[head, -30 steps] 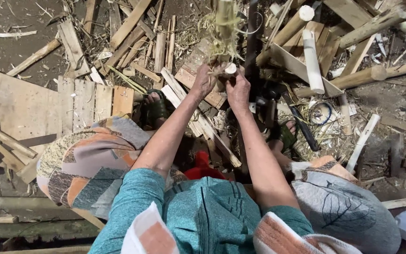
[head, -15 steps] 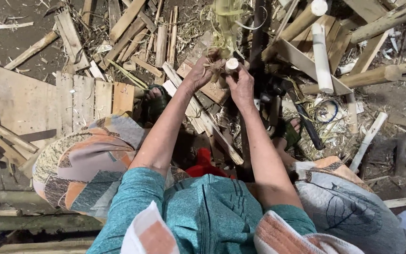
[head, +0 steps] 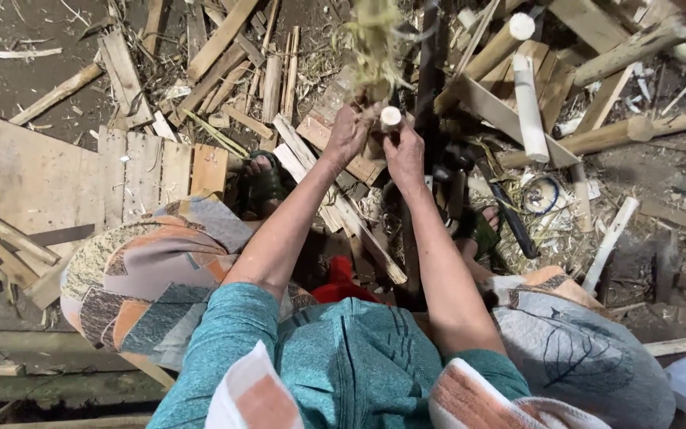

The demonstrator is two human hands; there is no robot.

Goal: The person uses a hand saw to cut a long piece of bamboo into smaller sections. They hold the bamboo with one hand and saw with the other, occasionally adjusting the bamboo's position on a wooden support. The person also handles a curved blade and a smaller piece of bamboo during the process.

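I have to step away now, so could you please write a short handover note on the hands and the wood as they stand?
Left hand: gripping the peeled stick from the left, beneath a tuft of pale shavings.
Right hand: closed on the same stick just under its round cut end.
Peeled white sticks lie to the right among the scrap wood.
Done: the end looks stripped.
Left: cannot tell how much bark remains lower down.

Both bare arms stretch forward toward twelve o'clock, elbows slightly bent, forearms converging. The left hand [head: 348,133] and right hand [head: 405,151] sit close together, fingers curled inward in a grip, wrists nearly touching.
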